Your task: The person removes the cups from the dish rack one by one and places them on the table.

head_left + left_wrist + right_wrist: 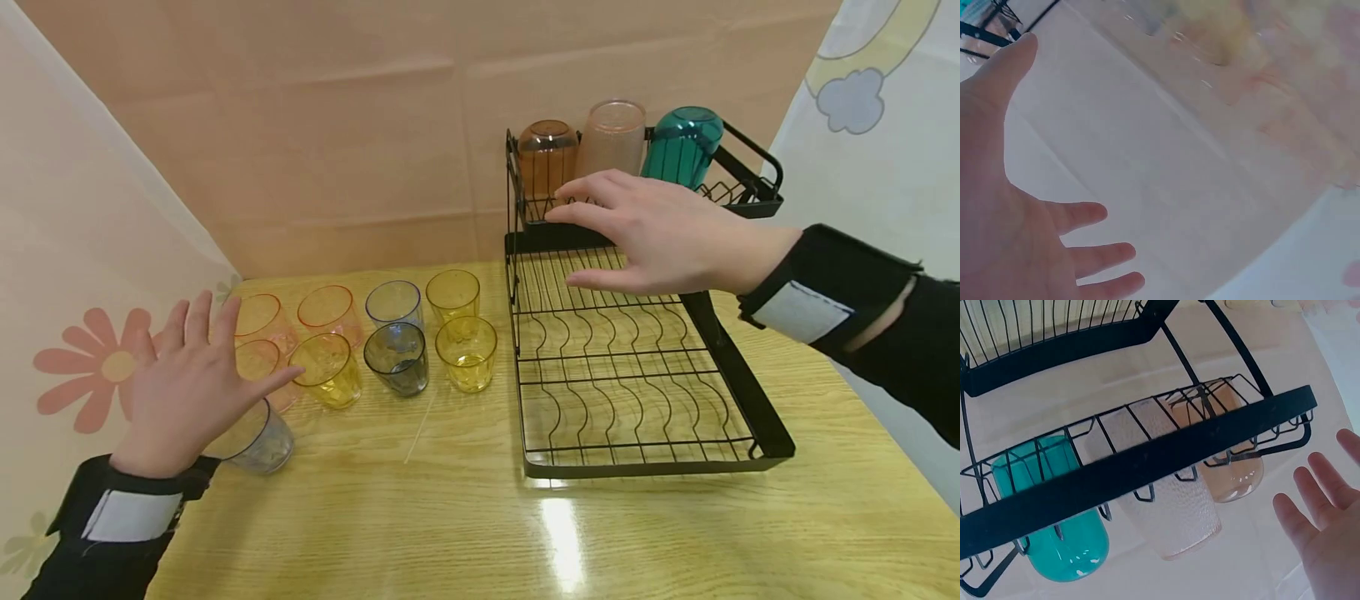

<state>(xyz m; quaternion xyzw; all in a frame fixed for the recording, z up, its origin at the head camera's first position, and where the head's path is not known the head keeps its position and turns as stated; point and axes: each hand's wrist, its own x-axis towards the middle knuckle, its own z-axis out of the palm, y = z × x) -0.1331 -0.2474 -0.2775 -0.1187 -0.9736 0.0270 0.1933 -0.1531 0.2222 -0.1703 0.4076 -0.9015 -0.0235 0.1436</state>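
Note:
My left hand (187, 383) hovers at the left with fingers spread, holding nothing. It partly covers a clear glass (268, 446) with a blue rim and a pink glass (262, 360). Beside its thumb stands a yellow glass (330, 379); a grey glass (399, 367) and another yellow glass (468, 358) continue the row rightward. My right hand (652, 233), also bare, has its fingers extended before the upper shelf of a black dish rack (660, 469). On that shelf an amber glass (547, 154), a clear textured glass (1175, 515) and a teal glass (1072, 544) rest upside down.
Behind the front row stand two more pink glasses, one pink glass (330, 312) nearer the middle, a blue-rimmed glass (393, 304) and a yellow glass (453, 296). The rack's lower tier has wavy wire dividers (637, 408). A peach cloth (337, 133) hangs behind the wooden table (375, 517).

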